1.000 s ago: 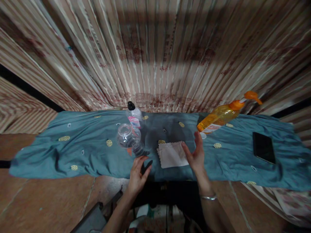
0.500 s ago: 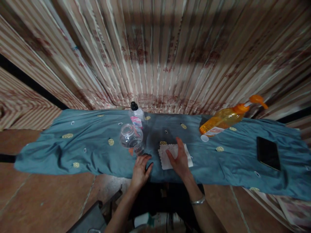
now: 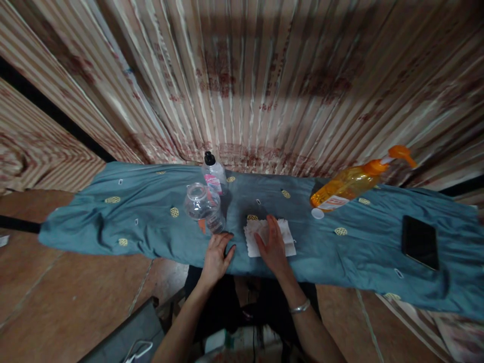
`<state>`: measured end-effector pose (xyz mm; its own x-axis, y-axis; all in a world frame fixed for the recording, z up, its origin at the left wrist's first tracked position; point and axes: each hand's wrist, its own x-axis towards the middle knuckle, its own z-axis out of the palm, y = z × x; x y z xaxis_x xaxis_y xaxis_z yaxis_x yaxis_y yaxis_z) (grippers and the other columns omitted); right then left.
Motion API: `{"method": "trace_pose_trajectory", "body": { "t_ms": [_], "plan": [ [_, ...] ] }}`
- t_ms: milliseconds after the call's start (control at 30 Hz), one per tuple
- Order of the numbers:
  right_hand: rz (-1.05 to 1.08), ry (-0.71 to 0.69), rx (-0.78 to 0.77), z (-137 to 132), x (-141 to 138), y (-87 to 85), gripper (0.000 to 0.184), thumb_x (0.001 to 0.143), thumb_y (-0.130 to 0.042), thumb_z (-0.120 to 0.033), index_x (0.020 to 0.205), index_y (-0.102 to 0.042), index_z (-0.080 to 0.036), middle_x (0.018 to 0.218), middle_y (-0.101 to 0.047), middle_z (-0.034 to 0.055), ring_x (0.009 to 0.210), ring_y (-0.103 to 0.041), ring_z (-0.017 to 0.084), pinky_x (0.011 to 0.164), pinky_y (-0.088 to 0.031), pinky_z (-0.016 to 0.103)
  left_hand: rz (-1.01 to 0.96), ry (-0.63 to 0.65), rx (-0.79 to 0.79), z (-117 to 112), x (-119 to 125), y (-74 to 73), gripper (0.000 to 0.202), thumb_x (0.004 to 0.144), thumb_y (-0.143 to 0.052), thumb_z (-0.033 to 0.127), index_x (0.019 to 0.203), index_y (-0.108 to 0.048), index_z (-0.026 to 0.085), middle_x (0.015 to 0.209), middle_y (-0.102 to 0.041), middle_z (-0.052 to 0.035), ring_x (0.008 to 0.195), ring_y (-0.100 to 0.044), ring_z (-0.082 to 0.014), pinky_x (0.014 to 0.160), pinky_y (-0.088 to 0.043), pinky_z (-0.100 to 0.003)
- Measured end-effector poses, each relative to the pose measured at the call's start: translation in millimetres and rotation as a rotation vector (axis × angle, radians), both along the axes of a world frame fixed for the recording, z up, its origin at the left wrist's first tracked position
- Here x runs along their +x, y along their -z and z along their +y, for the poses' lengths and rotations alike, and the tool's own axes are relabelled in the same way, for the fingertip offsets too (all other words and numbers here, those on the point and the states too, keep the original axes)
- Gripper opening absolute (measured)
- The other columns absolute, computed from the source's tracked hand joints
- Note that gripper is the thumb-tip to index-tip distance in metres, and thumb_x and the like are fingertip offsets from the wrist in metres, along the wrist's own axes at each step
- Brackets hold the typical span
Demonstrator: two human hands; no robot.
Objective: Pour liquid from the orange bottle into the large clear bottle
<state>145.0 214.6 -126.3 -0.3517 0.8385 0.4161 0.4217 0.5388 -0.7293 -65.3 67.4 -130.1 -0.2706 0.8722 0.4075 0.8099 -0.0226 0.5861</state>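
The right hand (image 3: pixel 273 247) lies flat, fingers slightly spread, on a white napkin (image 3: pixel 251 243) at the middle of the front edge of the table (image 3: pixel 113 222), which is draped in blue cloth. The left hand (image 3: pixel 216 256) rests open on the cloth just left of the napkin, holding nothing, fingertips near a clear jar (image 3: pixel 200 206). Behind the jar, by the back edge, stands a black-capped bottle (image 3: pixel 214 174). Toward the right end are a tilted orange pump bottle (image 3: pixel 348 186), a white cap (image 3: pixel 318 214) and a phone (image 3: pixel 420 242).
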Motion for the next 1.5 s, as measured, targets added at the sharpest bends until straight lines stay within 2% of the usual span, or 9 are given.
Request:
{"method": "trace_pose_trajectory", "body": {
  "t_ms": [400,633,1033,1200,1500],
  "plan": [
    [-0.026,-0.025,-0.011,5.9,0.3,6.9,0.077,0.124,-0.057,-0.063,0.187,-0.049,-0.020,0.182,-0.064,0.0273,0.174,-0.061,0.042,0.142,-0.055,0.073,0.044,0.011,0.034,1.9,-5.4,3.6,0.043,0.115,-0.085,0.048,0.150,-0.078,0.023,0.152,-0.080,-0.0133,0.131,-0.082,-0.0308,0.111,-0.074,-0.056],
    [-0.027,-0.029,0.023,6.6,-0.5,10.9,0.070,0.125,-0.056,-0.056,0.185,-0.052,-0.020,0.181,-0.066,0.0260,0.171,-0.065,0.041,0.141,-0.058,0.072,0.051,0.008,0.021,2.6,-7.0,4.8,0.043,0.115,-0.085,0.048,0.149,-0.078,0.023,0.152,-0.080,-0.0133,0.131,-0.082,-0.0307,0.112,-0.074,-0.056],
    [-0.035,-0.076,0.021,5.9,-1.3,14.9,0.067,0.125,-0.058,-0.052,0.182,-0.056,-0.019,0.180,-0.067,0.0271,0.169,-0.067,0.042,0.139,-0.061,0.072,0.090,0.019,0.021,-1.9,-9.6,-1.2,0.041,0.115,-0.085,0.046,0.148,-0.079,0.023,0.149,-0.081,-0.0127,0.128,-0.083,-0.0297,0.110,-0.074,-0.054],
    [-0.057,-0.090,0.006,3.9,-1.7,11.9,0.065,0.123,-0.060,-0.048,0.182,-0.057,-0.019,0.181,-0.067,0.0260,0.170,-0.066,0.040,0.141,-0.060,0.069,0.079,0.013,0.013,-3.0,-11.1,-2.3,0.040,0.115,-0.085,0.046,0.146,-0.079,0.022,0.147,-0.082,-0.0123,0.127,-0.083,-0.0296,0.109,-0.074,-0.054],
    [-0.101,-0.125,-0.026,3.4,-4.2,2.2,0.066,0.118,-0.063,-0.040,0.181,-0.059,-0.018,0.180,-0.068,0.0261,0.172,-0.065,0.041,0.143,-0.058,0.071,0.026,-0.019,0.025,-2.4,-9.3,-4.2,0.037,0.115,-0.084,0.047,0.143,-0.080,0.022,0.144,-0.083,-0.0118,0.126,-0.083,-0.0293,0.110,-0.074,-0.054]
  ]
}}
